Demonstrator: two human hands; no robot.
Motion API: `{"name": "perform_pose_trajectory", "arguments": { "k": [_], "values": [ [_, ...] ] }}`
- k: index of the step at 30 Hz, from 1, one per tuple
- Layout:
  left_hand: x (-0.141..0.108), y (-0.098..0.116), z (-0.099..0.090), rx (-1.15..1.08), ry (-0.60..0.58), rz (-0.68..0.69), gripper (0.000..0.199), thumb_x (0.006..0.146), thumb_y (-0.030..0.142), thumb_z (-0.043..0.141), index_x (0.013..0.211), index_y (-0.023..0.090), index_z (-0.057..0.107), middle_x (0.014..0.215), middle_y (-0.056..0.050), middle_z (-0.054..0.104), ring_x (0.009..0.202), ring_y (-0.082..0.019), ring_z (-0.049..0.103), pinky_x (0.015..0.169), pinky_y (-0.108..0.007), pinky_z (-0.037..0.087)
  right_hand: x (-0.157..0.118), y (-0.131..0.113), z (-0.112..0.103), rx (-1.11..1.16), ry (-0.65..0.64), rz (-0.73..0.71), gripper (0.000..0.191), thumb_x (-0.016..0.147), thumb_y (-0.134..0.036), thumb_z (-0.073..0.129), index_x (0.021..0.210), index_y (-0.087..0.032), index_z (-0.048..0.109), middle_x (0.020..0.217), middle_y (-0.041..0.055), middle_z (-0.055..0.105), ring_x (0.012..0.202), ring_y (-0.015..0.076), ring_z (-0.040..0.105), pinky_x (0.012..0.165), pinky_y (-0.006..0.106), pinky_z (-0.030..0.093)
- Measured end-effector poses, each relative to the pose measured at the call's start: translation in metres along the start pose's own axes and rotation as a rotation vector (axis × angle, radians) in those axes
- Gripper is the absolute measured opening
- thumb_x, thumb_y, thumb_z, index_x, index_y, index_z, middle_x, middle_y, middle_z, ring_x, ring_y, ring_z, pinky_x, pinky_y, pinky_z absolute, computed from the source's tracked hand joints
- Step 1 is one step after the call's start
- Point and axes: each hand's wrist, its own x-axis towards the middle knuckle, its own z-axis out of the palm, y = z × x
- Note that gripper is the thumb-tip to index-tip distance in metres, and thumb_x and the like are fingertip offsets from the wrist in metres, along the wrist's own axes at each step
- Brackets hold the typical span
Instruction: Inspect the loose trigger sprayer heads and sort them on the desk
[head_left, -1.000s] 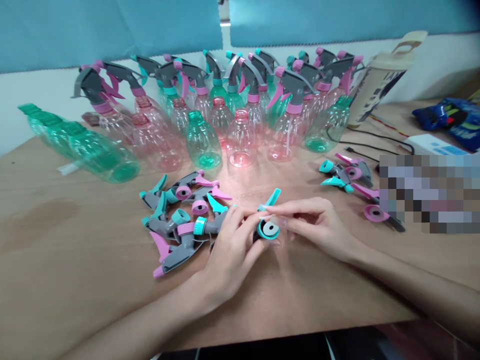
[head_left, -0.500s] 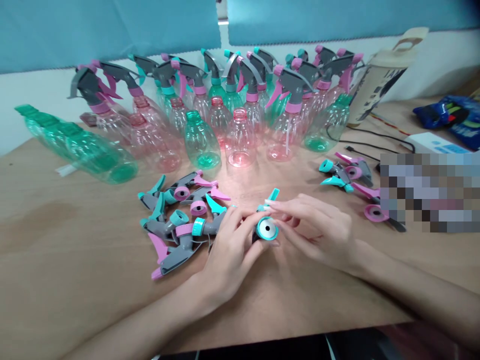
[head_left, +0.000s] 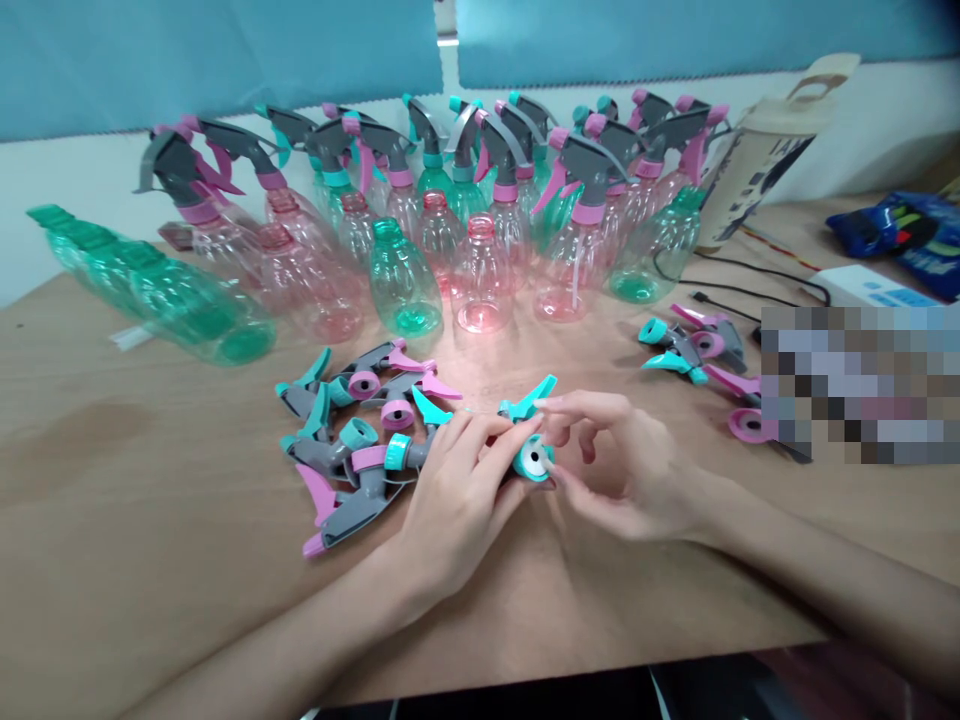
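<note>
My left hand [head_left: 461, 490] is closed around a grey and teal spray head [head_left: 535, 458], whose round collar with a white disc and dark centre hole faces me. Its teal trigger [head_left: 532, 398] points up and to the right. The fingers of my right hand [head_left: 637, 465] are curved and parted at the right side of the collar, thumb tip and index fingertip close to it. Left of my left hand lies a pile of loose spray heads [head_left: 360, 510] with pink and teal parts. More loose spray heads [head_left: 675, 360] rest to the right.
Clear pink bottles [head_left: 481, 290] and green bottles [head_left: 405, 290] stand behind, several with spray heads fitted. Green bottles [head_left: 202, 310] line the left. At the back right are a cream tumbler [head_left: 765, 165], black cables [head_left: 780, 285] and a blue packet [head_left: 900, 235].
The spray head has turned slightly in my left hand, showing more of its teal trigger. My right hand's fingers have spread farther apart at the collar.
</note>
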Motion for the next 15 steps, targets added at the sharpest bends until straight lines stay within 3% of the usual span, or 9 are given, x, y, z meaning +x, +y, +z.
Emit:
{"name": "perform_pose_trajectory", "arguments": {
  "k": [10, 15],
  "values": [
    [0.0036, -0.0008, -0.0039, 0.197, 0.069, 0.182, 0.027, 0.092, 0.019, 0.05, 0.116, 0.007, 0.054, 0.094, -0.01, 0.06, 0.089, -0.022, 0.048, 0.076, -0.034, 0.042, 0.0063, -0.0041, -0.004, -0.017, -0.055, 0.032, 0.062, 0.074, -0.008, 0.058, 0.13, -0.023, 0.037, 0.099, 0.0022, 0.06, 0.08, 0.0132, 0.06, 0.063, 0.025, 0.051],
    [0.0033, 0.0003, -0.0024, 0.22, 0.042, 0.171, 0.024, 0.094, 0.019, 0.046, 0.114, 0.01, 0.056, 0.093, -0.009, 0.063, 0.088, -0.021, 0.05, 0.072, -0.033, 0.04, 0.0057, -0.0043, -0.0027, -0.071, -0.072, 0.045, 0.057, 0.076, -0.012, 0.059, 0.128, -0.024, 0.039, 0.103, 0.0032, 0.064, 0.083, 0.0145, 0.063, 0.064, 0.026, 0.05]
  ]
}}
